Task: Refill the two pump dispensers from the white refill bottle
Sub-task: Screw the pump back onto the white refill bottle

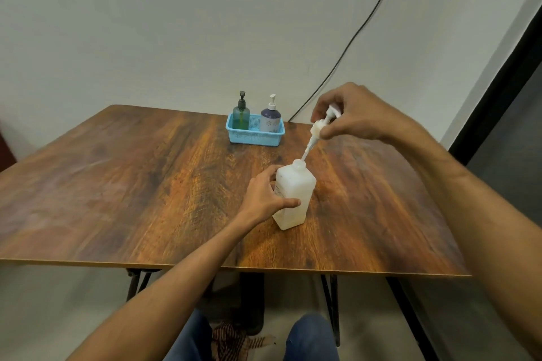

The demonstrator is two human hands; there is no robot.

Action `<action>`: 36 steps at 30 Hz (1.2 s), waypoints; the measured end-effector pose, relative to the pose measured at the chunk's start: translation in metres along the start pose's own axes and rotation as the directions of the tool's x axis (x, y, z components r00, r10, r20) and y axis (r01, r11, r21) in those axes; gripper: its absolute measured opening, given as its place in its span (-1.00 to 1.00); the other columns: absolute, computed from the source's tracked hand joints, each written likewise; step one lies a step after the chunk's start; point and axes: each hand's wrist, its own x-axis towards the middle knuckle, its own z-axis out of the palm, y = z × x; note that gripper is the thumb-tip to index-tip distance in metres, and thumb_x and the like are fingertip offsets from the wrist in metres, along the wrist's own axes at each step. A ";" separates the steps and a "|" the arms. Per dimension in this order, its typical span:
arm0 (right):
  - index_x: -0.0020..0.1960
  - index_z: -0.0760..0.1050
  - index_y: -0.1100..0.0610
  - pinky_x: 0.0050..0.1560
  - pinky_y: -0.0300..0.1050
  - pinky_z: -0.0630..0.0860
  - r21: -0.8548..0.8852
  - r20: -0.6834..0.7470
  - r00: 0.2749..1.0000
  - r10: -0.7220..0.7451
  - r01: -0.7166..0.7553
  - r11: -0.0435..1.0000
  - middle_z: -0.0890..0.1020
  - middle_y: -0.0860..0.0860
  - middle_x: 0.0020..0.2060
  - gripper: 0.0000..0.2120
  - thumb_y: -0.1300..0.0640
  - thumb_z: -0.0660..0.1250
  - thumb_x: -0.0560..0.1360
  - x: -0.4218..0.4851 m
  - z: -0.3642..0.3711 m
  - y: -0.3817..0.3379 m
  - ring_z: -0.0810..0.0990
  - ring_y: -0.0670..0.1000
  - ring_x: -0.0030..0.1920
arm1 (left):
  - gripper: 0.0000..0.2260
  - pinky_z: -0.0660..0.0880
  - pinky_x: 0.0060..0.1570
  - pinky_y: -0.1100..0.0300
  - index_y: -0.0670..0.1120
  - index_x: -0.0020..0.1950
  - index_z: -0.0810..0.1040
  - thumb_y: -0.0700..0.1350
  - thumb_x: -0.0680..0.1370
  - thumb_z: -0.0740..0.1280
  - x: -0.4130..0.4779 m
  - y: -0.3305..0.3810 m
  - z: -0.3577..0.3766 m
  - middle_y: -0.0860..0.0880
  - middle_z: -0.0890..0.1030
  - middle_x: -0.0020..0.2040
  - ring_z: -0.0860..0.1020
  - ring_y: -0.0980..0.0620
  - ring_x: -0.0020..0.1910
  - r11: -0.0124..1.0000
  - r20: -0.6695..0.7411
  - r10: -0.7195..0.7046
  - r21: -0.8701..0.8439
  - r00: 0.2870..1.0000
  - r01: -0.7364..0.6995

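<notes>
left hand [265, 195] gripping bottle [296, 184], pump [318, 125] above

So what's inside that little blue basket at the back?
Two pump dispensers stand upright in the blue basket: a green dispenser and a dark blue dispenser with a white pump. The basket wall hides their bases.
</notes>
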 end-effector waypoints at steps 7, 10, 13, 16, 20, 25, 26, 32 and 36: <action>-0.10 0.62 0.05 -0.23 -0.15 0.41 -0.065 0.103 0.994 0.044 -0.037 0.997 0.60 0.01 -0.11 -0.78 0.17 0.57 0.29 0.019 0.044 0.017 0.56 0.03 -0.13 | -0.29 0.50 0.20 0.09 -0.04 0.39 0.45 -0.01 0.31 0.65 -0.001 -0.002 0.000 -0.01 0.56 0.32 0.50 0.07 0.22 1.000 0.001 0.013 0.000 1.000 -0.013; -0.09 0.62 0.05 -0.21 -0.16 0.41 -0.073 0.138 0.989 0.058 -0.049 0.996 0.59 0.00 -0.06 -0.76 0.18 0.58 0.29 0.024 0.051 0.020 0.55 0.03 -0.06 | -0.29 0.50 0.19 0.10 -0.04 0.39 0.46 -0.02 0.30 0.65 0.000 -0.002 0.001 -0.01 0.56 0.32 0.51 0.04 0.23 1.000 -0.002 0.022 0.003 1.000 -0.022; -0.14 0.58 0.01 -0.23 -0.23 0.38 -0.099 0.181 0.981 0.064 -0.046 0.994 0.55 -0.01 -0.01 -0.77 0.22 0.56 0.31 0.028 0.059 0.021 0.51 0.03 0.00 | -0.28 0.48 0.16 0.14 -0.05 0.40 0.45 -0.03 0.30 0.65 0.000 -0.002 0.001 -0.01 0.56 0.32 0.47 0.10 0.17 1.000 -0.001 0.027 -0.002 1.000 -0.027; -0.14 0.58 0.00 -0.24 -0.26 0.32 -0.119 0.203 0.977 0.066 -0.043 0.992 0.51 -0.03 0.03 -0.78 0.23 0.55 0.32 0.030 0.067 0.023 0.45 0.01 0.09 | -0.28 0.48 0.14 0.17 -0.04 0.40 0.45 -0.02 0.30 0.65 0.001 -0.003 0.002 0.00 0.57 0.32 0.50 0.08 0.20 1.000 -0.002 0.029 -0.007 1.000 -0.029; -0.12 0.61 0.00 -0.24 -0.31 0.31 -0.114 0.190 0.979 0.073 -0.052 0.992 0.51 -0.03 0.04 -0.78 0.22 0.55 0.31 0.034 0.078 0.029 0.46 0.06 0.18 | -0.28 0.42 0.07 0.26 -0.04 0.40 0.45 -0.03 0.31 0.65 0.000 -0.004 0.002 0.02 0.56 0.31 0.46 0.14 0.16 0.999 -0.004 0.030 -0.017 1.000 -0.030; 0.39 0.47 0.03 -0.06 -0.29 0.42 0.084 0.167 0.984 0.059 -0.074 0.994 0.51 -0.12 0.20 -0.28 0.07 0.64 0.28 0.023 0.068 0.039 0.49 -0.09 0.19 | -0.28 0.47 0.16 0.18 -0.03 0.40 0.45 -0.02 0.30 0.65 0.001 -0.007 0.003 0.02 0.56 0.31 0.49 0.10 0.20 0.999 0.000 0.036 -0.023 0.999 -0.036; 0.44 0.42 0.04 -0.01 -0.28 0.46 0.223 0.154 0.985 0.075 -0.109 0.969 0.52 -0.11 0.23 -0.21 0.09 0.65 0.27 0.016 0.066 0.042 0.52 -0.11 0.17 | -0.28 0.48 0.16 0.18 -0.03 0.40 0.45 -0.01 0.30 0.65 0.001 -0.008 0.003 0.01 0.56 0.31 0.48 0.11 0.19 0.999 -0.005 0.041 -0.017 0.999 -0.041; 0.16 0.63 0.16 0.09 0.22 0.63 0.593 0.059 0.988 0.143 -0.149 0.792 0.70 0.10 0.01 -0.48 0.23 0.66 0.23 -0.009 0.096 0.076 0.67 0.07 -0.06 | -0.28 0.46 0.07 0.30 -0.03 0.39 0.46 -0.01 0.29 0.65 0.001 -0.009 0.004 0.03 0.58 0.28 0.49 0.13 0.16 0.998 -0.012 0.060 -0.013 0.998 -0.060; 0.06 0.67 0.17 0.09 0.11 0.61 0.634 -0.080 0.982 0.171 -0.083 0.769 0.72 0.11 -0.03 -0.64 0.26 0.62 0.29 -0.009 0.116 0.072 0.67 0.10 -0.01 | -0.29 0.42 0.05 0.36 -0.03 0.40 0.45 0.00 0.31 0.64 0.001 -0.009 0.004 0.03 0.56 0.31 0.48 0.14 0.17 0.998 -0.006 0.056 -0.008 0.998 -0.056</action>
